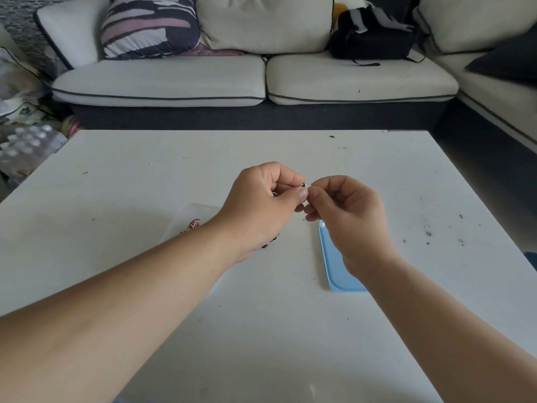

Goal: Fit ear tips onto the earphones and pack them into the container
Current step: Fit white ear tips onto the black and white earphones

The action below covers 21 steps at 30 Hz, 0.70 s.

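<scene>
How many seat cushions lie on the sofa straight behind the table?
2: the left seat cushion, below the striped pillow; the right seat cushion, below the black bag. The sofa's side section is cut off.

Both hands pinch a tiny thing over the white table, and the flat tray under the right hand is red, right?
No: the head view shows the flat tray under the right hand is light blue, not red. The rest holds.

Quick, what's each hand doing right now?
Left hand: pinching the earphone.
Right hand: pinching a small white ear tip against it.
</scene>
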### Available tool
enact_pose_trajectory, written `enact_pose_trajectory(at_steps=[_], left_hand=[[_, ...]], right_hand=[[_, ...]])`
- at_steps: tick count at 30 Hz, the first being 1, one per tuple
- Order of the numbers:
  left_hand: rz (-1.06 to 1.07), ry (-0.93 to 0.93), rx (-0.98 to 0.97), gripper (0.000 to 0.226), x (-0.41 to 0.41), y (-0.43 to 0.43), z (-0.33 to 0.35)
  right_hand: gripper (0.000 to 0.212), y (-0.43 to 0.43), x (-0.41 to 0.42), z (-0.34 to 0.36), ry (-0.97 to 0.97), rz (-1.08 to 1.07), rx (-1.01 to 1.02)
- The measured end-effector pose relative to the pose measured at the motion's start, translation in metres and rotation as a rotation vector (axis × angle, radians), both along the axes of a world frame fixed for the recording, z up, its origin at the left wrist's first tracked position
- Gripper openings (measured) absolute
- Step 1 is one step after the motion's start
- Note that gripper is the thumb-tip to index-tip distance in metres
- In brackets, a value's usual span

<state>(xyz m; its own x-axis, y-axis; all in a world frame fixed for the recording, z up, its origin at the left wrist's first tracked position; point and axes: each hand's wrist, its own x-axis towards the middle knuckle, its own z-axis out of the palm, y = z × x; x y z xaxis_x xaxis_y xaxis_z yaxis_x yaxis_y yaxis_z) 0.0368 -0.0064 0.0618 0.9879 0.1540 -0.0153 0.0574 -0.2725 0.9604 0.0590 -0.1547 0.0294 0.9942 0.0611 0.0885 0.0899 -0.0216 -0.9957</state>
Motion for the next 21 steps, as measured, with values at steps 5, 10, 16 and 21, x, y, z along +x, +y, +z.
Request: enact_pose_trajectory(at_steps=[5,10,16,21], left_hand=[[0.013,0.022,-0.043,0.008,-0.001,-0.002,-0.001],[0.016,0.028,-0.042,0.006,0.001,0.001,-0.002],[-0.031,0.048,-0.056,0.012,-0.001,0.001,-0.005],[-0.06,0.037,-0.052,0.014,-0.002,-0.001,-0.006]], right_hand=[[0.006,-0.002,-0.002,-0.002,-0.072,-0.013,-0.054],[0.012,-0.004,-0.004,-0.003,0.041,0.043,0.079],[0.015,-0.016,0.005,0.003,0.339,0.173,0.331],[0.01,-0.021,0.008,0.002,0.395,0.229,0.369]])
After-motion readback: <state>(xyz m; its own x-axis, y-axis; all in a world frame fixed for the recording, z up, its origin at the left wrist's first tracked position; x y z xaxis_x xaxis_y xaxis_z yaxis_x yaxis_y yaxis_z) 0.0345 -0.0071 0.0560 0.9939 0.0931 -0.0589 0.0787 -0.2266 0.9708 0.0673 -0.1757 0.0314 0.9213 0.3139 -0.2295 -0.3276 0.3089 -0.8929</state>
